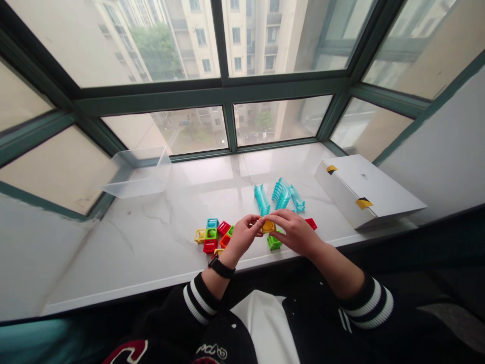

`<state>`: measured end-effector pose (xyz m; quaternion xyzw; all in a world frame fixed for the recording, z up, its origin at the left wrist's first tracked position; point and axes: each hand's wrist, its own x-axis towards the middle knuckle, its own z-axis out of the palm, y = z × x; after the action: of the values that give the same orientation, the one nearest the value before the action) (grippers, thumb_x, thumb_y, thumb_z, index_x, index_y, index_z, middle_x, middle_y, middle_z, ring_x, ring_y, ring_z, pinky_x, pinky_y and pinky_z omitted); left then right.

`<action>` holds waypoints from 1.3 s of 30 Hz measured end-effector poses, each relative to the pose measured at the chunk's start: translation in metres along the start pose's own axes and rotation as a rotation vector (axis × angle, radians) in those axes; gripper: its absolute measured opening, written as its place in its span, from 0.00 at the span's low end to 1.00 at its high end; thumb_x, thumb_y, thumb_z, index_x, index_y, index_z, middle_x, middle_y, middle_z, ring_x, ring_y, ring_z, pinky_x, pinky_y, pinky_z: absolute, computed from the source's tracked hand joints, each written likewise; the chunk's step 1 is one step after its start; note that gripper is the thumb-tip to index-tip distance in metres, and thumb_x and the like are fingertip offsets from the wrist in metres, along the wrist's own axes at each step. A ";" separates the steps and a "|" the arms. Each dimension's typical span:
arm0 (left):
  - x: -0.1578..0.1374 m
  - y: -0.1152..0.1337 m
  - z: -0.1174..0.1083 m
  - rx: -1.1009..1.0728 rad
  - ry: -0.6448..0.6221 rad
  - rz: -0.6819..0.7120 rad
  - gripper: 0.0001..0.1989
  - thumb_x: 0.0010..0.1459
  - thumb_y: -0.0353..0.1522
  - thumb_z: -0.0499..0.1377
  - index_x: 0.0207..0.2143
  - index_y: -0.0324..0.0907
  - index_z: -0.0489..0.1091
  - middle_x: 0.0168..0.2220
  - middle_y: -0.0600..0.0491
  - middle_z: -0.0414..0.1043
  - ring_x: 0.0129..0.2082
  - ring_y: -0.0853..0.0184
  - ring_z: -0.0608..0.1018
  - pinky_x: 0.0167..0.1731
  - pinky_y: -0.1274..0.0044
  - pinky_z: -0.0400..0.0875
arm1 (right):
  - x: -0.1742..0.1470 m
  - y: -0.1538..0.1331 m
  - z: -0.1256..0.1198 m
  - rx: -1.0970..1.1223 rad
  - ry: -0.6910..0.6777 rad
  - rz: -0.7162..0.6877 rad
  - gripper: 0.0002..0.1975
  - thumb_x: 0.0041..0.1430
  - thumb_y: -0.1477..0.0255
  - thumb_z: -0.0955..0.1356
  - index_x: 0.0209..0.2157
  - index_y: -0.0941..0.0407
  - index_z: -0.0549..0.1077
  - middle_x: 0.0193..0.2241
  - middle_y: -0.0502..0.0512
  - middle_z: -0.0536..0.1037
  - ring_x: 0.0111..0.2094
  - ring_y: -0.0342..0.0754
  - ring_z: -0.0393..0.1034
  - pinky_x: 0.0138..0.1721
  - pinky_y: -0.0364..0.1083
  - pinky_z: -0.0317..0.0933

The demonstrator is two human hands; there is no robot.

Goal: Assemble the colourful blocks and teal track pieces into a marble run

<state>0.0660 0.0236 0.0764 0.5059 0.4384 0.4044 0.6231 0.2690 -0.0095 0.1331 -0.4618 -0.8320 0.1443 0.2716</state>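
Head view. Yellow block [269, 227]: one, held over the sill [151, 247], pinched in the fingers of left hand [246, 233] and right hand [296, 231]. Relative to yellow block: green block [274, 243], just nearer the body; block cluster [211, 234], left; blue tracks [281, 193], beyond; red piece [311, 223], right; clear bin [142, 188], far left; white box [375, 184], far right.

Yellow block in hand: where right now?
Head view, just right of centre: the yellow block is held between the left hand and right hand, in the picture just above a green block and below a translucent teal piece.
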 end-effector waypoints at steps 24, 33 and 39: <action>0.049 -0.066 -0.013 0.975 -0.116 0.285 0.25 0.61 0.39 0.68 0.58 0.45 0.71 0.54 0.46 0.77 0.47 0.58 0.82 0.47 0.69 0.76 | -0.001 0.044 -0.006 -0.128 0.007 0.222 0.23 0.56 0.80 0.68 0.53 0.53 0.71 0.52 0.61 0.71 0.52 0.57 0.72 0.53 0.55 0.70; 0.051 -0.072 -0.013 0.994 -0.114 0.291 0.20 0.64 0.39 0.65 0.56 0.45 0.72 0.51 0.47 0.79 0.45 0.59 0.82 0.45 0.70 0.75 | 0.012 0.054 -0.001 -0.219 -0.089 0.140 0.19 0.59 0.77 0.72 0.52 0.54 0.76 0.49 0.61 0.77 0.53 0.60 0.70 0.58 0.59 0.65; 0.054 -0.071 -0.013 0.979 -0.155 0.296 0.17 0.64 0.38 0.65 0.53 0.44 0.73 0.47 0.49 0.81 0.42 0.60 0.82 0.43 0.72 0.75 | 0.031 0.050 0.009 -0.361 -0.235 0.127 0.16 0.60 0.74 0.73 0.51 0.56 0.77 0.49 0.60 0.78 0.51 0.59 0.71 0.54 0.54 0.62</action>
<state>0.0733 0.0671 -0.0025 0.8234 0.4525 0.1971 0.2801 0.2852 0.0432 0.1106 -0.5345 -0.8394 0.0627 0.0759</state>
